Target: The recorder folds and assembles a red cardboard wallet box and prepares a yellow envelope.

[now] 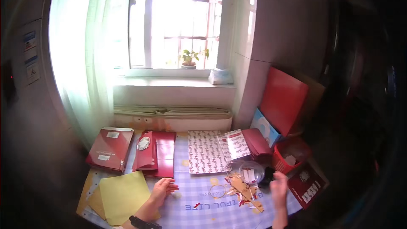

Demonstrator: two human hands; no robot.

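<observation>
My left hand (pixel 163 190), with a dark band on its wrist, is just above the checked tablecloth (pixel 190 197). Its fingers stretch out loosely and hold nothing I can see. Beside that forearm lies a sheet of yellow paper (pixel 123 197). On the right, my right hand (pixel 279 190) is raised and smeared by motion, so its fingers are hard to read. A black object (pixel 266 177) of unclear kind sits close to it. Between the hands lies a heap of tan and red paper scraps (pixel 242 190), below a clear round container (pixel 251 173) with small pieces inside.
A dark red box (pixel 111 149) and a red folder with an envelope (pixel 146 154) stand at back left. Patterned paper (pixel 207 152) lies mid-back, with dark red envelopes (pixel 257 142) beside it. A red basket (pixel 290 159) and a dark red card (pixel 306 185) occupy the right edge.
</observation>
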